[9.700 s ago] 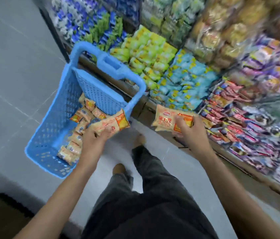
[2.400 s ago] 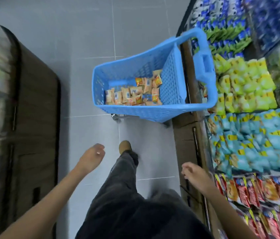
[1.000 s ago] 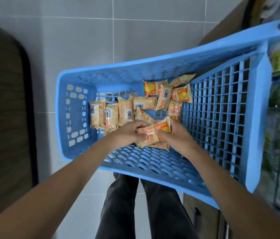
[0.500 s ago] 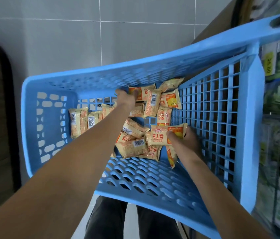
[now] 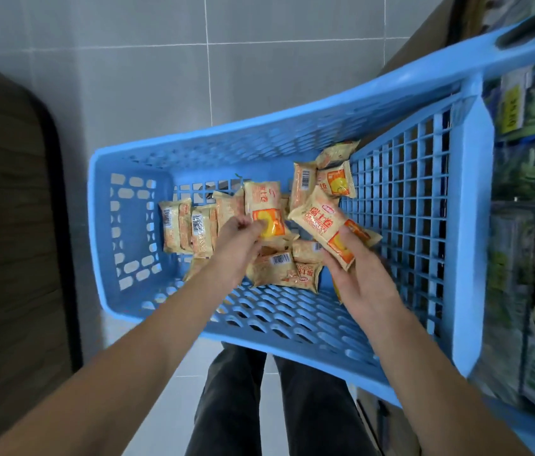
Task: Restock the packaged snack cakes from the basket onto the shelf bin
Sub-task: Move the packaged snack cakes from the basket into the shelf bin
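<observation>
Both my hands are inside the blue plastic basket (image 5: 121, 232) on the floor. My left hand (image 5: 236, 245) pinches one cream-and-orange snack cake pack (image 5: 264, 205) by its lower end, lifted above the pile. In my right hand (image 5: 361, 274) a second snack cake pack (image 5: 318, 222) is held at its orange end, angled up to the left. Several more snack cake packs (image 5: 187, 225) lie loose on the basket floor under and around my hands. The shelf bin for these cakes is out of view.
Shelves of packaged goods (image 5: 532, 192) run along the right, touching the basket's tall grid side (image 5: 404, 192). A dark wooden counter (image 5: 3, 225) stands on the left. Grey floor tiles (image 5: 193, 77) lie beyond the basket, and my dark trousers (image 5: 236, 406) show below it.
Since half a second ago my left hand drew back from the far packs and now holds one lifted. My right hand has raised its pack. Seconds earlier both hands were empty.
</observation>
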